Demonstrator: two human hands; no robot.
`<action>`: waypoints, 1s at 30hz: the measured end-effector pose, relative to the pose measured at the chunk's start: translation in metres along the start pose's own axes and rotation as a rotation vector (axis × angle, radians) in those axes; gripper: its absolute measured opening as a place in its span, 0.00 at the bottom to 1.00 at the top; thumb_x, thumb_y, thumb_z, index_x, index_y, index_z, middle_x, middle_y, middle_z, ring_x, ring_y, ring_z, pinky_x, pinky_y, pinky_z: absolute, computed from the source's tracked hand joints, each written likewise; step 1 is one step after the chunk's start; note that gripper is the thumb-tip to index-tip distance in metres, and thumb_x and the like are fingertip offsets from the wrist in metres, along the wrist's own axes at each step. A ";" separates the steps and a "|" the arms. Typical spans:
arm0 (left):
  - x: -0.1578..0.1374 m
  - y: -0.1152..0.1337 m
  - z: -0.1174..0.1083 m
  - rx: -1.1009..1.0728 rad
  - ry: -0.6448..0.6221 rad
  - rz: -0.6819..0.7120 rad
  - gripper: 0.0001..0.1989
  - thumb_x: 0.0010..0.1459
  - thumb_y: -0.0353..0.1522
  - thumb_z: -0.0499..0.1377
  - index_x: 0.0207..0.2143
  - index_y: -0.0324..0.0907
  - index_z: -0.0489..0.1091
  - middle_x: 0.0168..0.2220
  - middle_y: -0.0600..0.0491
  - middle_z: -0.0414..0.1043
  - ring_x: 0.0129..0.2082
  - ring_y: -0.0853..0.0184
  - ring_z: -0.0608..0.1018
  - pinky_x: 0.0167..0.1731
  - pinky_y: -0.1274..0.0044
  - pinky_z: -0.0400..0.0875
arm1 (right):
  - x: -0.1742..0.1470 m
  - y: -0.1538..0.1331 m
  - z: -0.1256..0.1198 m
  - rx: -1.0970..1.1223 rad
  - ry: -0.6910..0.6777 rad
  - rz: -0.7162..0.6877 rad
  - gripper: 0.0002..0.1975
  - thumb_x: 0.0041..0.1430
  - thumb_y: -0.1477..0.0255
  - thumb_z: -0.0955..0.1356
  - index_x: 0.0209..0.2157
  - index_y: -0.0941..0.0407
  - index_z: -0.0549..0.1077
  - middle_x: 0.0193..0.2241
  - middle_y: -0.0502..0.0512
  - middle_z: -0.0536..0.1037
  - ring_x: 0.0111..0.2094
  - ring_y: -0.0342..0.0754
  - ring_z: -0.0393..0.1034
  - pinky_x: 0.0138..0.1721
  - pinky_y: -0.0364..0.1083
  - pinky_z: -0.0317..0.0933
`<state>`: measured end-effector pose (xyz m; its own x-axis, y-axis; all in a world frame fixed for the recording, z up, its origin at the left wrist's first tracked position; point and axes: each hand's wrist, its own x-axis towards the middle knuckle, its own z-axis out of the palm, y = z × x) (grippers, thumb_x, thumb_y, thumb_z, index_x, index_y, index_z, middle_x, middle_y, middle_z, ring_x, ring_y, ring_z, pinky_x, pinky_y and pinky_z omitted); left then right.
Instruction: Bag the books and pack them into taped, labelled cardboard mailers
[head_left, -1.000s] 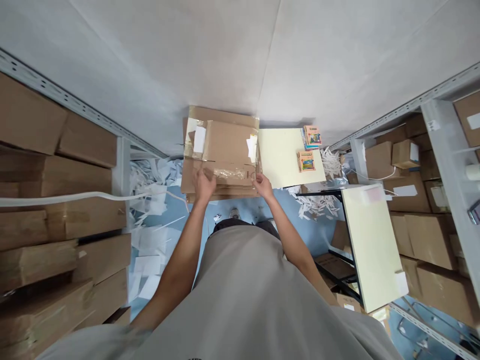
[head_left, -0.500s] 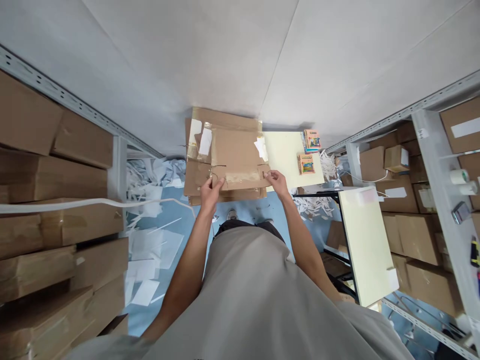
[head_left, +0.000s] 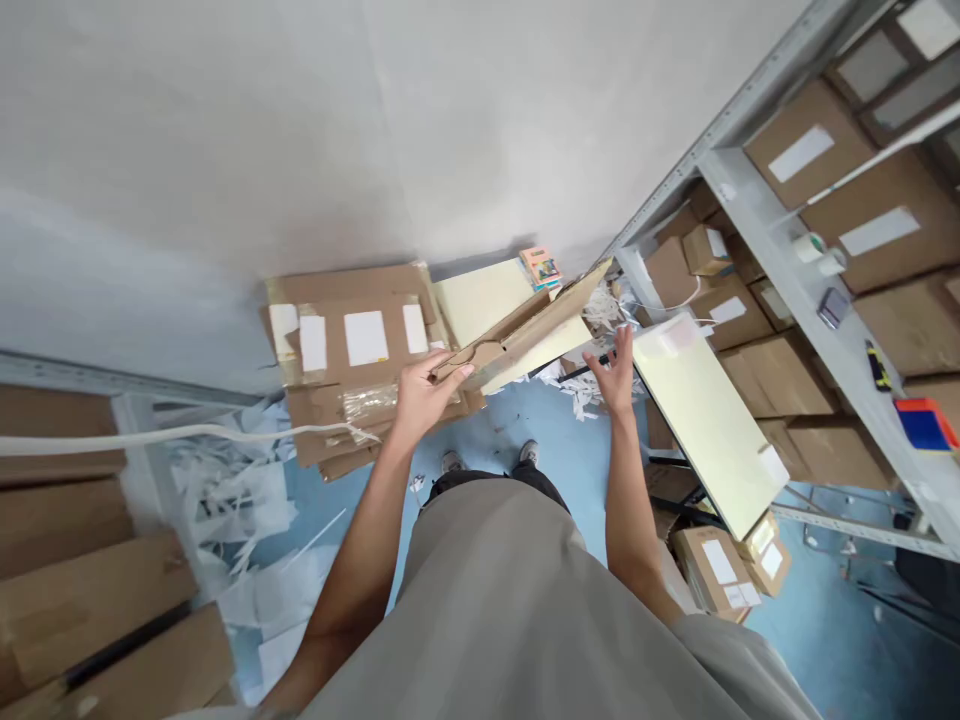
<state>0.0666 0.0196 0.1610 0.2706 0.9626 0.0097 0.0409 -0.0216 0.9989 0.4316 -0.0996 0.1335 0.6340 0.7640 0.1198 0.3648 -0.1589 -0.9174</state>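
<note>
Shirt: grey shirt (head_left: 487, 600), near side, both forearms reaching out toward the counter.
Left hand: left hand (head_left: 420, 402) pinches the near-left end of the folded cardboard (head_left: 541, 322), thumb on the near side, just past the counter's near edge.
Right hand: right hand (head_left: 616, 378) wide, fingers spread and raised, apart from the cardboard, off the counter's near right corner.
Folded cardboard: tilted up on edge over the right part of the counter (head_left: 474, 296), slanting from the near edge toward the far right corner; hides some of the top.
Flat cardboard pile: flat cardboard pile (head_left: 337, 342) at the counter's left end, overhanging the near edge; white labels and clear tape on it.
Booklets: small stack of booklets (head_left: 540, 266) at the far right corner, just beside the folded cardboard's far end.
Cable: white cable (head_left: 187, 436) runs in from the left, to the pile's near edge.
Side table: cream side table (head_left: 705, 420), right of the right hand.
Floor: blue floor (head_left: 491, 435), paper scraps (head_left: 225, 490) at left.
Rack: grey rack (head_left: 780, 232) at right, boxes inside.
Wall: pale wall (head_left: 375, 130) behind the counter.
</note>
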 end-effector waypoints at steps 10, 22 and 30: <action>0.018 0.013 0.187 -0.094 -0.252 -0.025 0.31 0.57 0.57 0.76 0.49 0.43 0.82 0.48 0.46 0.88 0.50 0.51 0.87 0.53 0.66 0.82 | -0.076 0.051 -0.176 0.312 0.088 0.231 0.39 0.51 0.44 0.85 0.57 0.52 0.84 0.57 0.65 0.89 0.60 0.67 0.83 0.67 0.66 0.74; 0.000 -0.014 0.456 -0.093 -0.639 -0.149 0.29 0.51 0.49 0.79 0.48 0.46 0.76 0.50 0.43 0.87 0.59 0.48 0.86 0.65 0.59 0.80 | -0.119 0.127 -0.367 0.284 0.515 0.265 0.33 0.59 0.41 0.80 0.53 0.51 0.81 0.56 0.64 0.89 0.58 0.62 0.82 0.65 0.59 0.74; -0.007 -0.036 0.571 0.039 -0.815 -0.191 0.18 0.56 0.41 0.75 0.45 0.47 0.76 0.48 0.44 0.85 0.58 0.48 0.85 0.69 0.57 0.75 | -0.138 0.190 -0.417 0.208 0.598 0.434 0.35 0.62 0.38 0.77 0.55 0.51 0.77 0.55 0.65 0.87 0.57 0.62 0.82 0.66 0.61 0.73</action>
<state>0.6128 -0.1410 0.0989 0.8654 0.4549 -0.2104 0.1857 0.0988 0.9776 0.6979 -0.4963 0.1010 0.9737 0.1820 -0.1372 -0.0997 -0.2010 -0.9745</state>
